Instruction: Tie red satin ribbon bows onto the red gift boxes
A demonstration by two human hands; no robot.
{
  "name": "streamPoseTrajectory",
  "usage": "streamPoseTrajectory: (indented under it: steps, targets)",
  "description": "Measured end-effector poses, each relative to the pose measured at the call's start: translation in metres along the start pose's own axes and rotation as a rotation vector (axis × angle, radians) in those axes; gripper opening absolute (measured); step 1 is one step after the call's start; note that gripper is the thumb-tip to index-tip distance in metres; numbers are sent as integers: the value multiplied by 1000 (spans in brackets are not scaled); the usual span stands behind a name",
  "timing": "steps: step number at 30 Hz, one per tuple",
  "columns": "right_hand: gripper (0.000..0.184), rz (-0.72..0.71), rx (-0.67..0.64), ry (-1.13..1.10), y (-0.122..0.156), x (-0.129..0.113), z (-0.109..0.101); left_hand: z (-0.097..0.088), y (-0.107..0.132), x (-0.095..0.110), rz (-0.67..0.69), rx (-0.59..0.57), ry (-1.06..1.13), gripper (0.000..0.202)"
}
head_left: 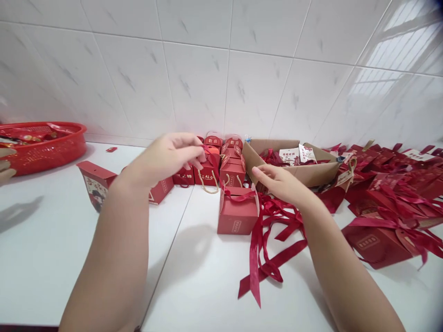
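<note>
My left hand (173, 154) is raised above the table, its fingertips pinched on a red ribbon (215, 162). That ribbon runs down to the small red gift box (236, 216) in front of me. The box stands upright with its top flaps up, and ribbon passes across its top. My right hand (277, 180) is just to the right of the box, fingers stretched out, with nothing visible in it. Below it, a loose bundle of red ribbons (277, 260) lies on the table beside the box.
Several small red boxes (232, 166) stand by the tiled wall. A cardboard box (294, 173) holds ribbons and printed tags. Finished-looking ribboned boxes (380, 242) crowd the right. Another person's hand (6, 163) is beside the red basket (74, 145). A tapered red box (95, 180) stands left.
</note>
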State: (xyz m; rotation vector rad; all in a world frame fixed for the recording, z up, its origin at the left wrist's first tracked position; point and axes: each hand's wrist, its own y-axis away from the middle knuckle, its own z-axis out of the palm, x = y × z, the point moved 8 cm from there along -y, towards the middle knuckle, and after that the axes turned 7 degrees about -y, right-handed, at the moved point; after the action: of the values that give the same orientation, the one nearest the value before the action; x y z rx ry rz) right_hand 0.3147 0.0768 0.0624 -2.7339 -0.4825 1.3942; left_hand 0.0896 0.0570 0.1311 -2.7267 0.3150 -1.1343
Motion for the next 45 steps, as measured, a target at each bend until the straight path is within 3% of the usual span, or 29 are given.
streamPoseTrajectory:
  steps: [3, 5, 10, 14, 20, 25, 33, 36, 39, 45]
  targets:
    - [74, 67, -120, 107, 6, 13, -6, -24, 9, -2, -26, 140, 241, 8]
    - [79, 72, -219, 201, 9, 18, 2, -36, 13, 0, 22, 229, 343, 5]
    - [42, 179, -418, 387, 11, 30, 32, -47, 19, 7, 148, 330, 597, 5]
    - [16, 128, -461, 398, 11, 25, 33, -50, 19, 9, 173, 352, 652, 9]
    - [17, 75, -227, 259, 14, 12, -13, -50, 16, 1, 129, 348, 724, 12]
    - [21, 40, 92, 279, 18, 1, -54, -53, 12, -2, 239, 419, 680, 7]
    - [13, -61, 448, 174, 32, -9, -89, -53, 10, -9, 217, 507, 630, 19]
    - [15, -113, 507, 128, 37, -16, -95, -53, 9, -11, 207, 535, 616, 21]
    - [13, -189, 485, 77, 39, -24, -93, -52, 8, -11, 204, 542, 610, 21]
    - [9, -279, 515, -3, 48, -33, -93, -60, 9, -5, 346, 555, 690, 21]
